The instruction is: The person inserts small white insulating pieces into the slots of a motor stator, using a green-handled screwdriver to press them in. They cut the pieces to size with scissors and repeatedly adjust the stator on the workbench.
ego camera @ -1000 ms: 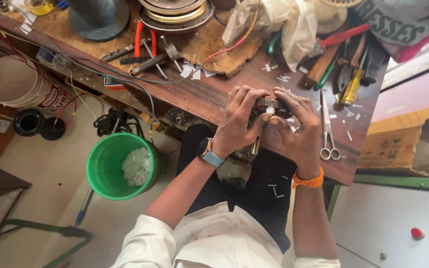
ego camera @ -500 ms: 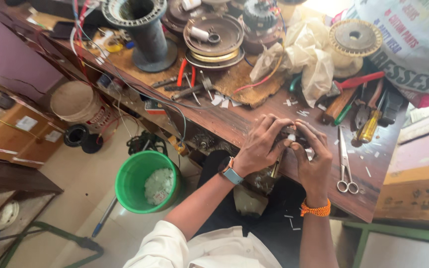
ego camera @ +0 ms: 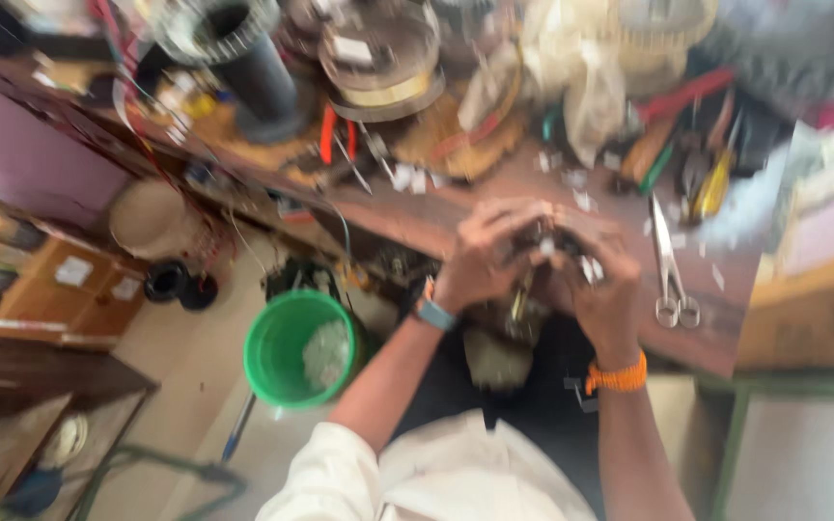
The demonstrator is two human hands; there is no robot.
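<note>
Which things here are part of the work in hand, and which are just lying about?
In hand:
- left hand and right hand, both closed around a small dark part; blur hides what it is.

Lying about:
- scissors on the bench
- red-handled pliers
- dark cylinder
- green bucket on the floor

A repair workshop: a wooden workbench (ego camera: 494, 217) cluttered with pliers (ego camera: 335, 130), scissors (ego camera: 670, 275) and wire spools (ego camera: 383, 63).

Wooden table (ego camera: 407, 217) above pale floor (ego camera: 180, 357); purple wall (ego camera: 21, 159) left, wooden cabinet (ego camera: 45, 280) below it.
</note>
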